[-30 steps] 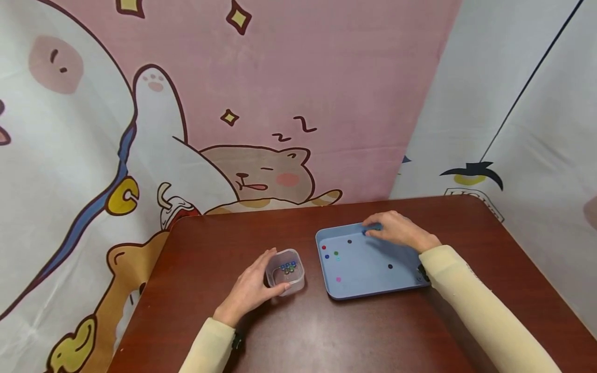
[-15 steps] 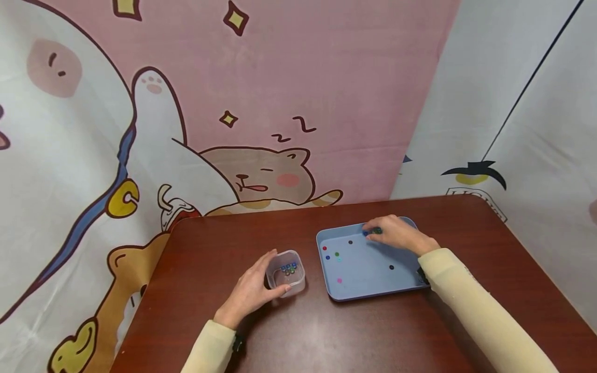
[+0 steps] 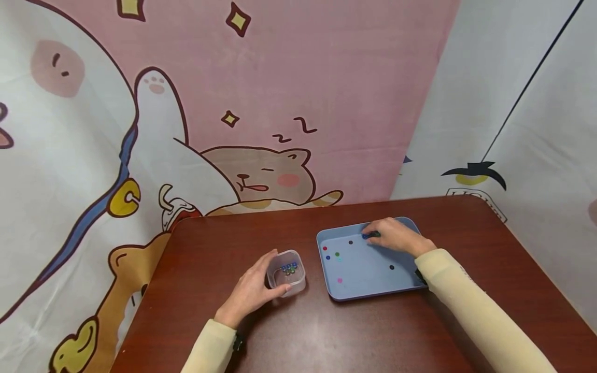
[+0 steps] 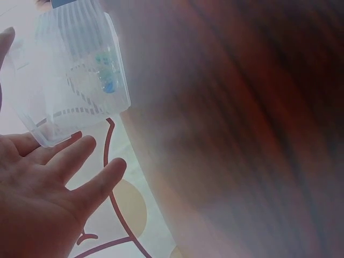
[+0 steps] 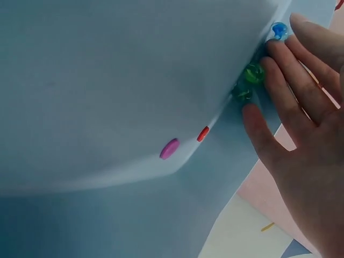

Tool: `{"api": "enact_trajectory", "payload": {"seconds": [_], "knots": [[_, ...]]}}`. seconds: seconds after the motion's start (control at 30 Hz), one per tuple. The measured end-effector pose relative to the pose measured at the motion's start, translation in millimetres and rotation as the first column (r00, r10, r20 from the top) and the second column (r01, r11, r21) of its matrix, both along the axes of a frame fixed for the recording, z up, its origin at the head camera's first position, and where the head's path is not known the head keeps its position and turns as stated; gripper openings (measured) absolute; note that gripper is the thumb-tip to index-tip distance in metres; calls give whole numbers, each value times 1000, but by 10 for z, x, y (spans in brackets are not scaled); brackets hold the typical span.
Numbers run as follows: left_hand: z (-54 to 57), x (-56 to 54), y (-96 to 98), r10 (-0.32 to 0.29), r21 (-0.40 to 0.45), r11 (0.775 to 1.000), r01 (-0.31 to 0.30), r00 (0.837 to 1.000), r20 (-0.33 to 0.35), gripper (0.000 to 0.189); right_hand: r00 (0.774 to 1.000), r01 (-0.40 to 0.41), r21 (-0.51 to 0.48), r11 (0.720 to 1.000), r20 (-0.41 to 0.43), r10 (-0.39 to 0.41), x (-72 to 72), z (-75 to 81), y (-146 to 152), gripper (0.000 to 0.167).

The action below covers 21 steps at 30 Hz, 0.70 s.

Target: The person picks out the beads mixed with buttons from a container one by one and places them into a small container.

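Note:
My left hand holds a clear plastic box on the table, thumb at the near side and fingers along the left. Several blue and greenish marbles lie inside it. My right hand reaches into the far part of a light blue tray. Its thumb and a finger pinch a blue marble. A green marble and a darker green marble sit against the tray wall, by the other fingertips in the right wrist view.
Small flat discs lie scattered in the tray, among them a red disc, a pink disc and a black disc. The brown table ends at a cartoon-printed cloth behind it.
My right hand has shifted slightly toward the near side within the tray, and the blue marble at its fingertips sits a little nearer. The left hand and box look the same.

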State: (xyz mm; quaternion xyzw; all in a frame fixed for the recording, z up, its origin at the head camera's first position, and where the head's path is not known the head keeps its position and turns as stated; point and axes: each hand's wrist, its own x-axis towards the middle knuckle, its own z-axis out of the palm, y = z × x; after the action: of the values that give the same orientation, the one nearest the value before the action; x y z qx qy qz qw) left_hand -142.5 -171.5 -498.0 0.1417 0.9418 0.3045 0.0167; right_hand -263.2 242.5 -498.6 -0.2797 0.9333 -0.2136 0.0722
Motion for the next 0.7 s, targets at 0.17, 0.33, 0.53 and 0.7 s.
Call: {"api": "enact_trajectory", "payload": {"seconds": [0.17,0.33,0.53,0.7], "knots": [[9,0,6,2,-1,1000,-2,1000,9,102,1000,-10,8,1000,-6,10,1,-14,-7,31],[8,4,8,7,-6,1000,-7,1000,3,100,999,-27,14,1000,-34,27,-9,-37,-15,29],[2,3,9,9,0,1000,-9,1000,2,99,998,-22,14,1000,-51,23,-1,-50,-30,24],[8,5,8,8,3,1000,-8,1000,8,99,997,-17,13,1000,-73,18,1,-65,-37,20]]}}
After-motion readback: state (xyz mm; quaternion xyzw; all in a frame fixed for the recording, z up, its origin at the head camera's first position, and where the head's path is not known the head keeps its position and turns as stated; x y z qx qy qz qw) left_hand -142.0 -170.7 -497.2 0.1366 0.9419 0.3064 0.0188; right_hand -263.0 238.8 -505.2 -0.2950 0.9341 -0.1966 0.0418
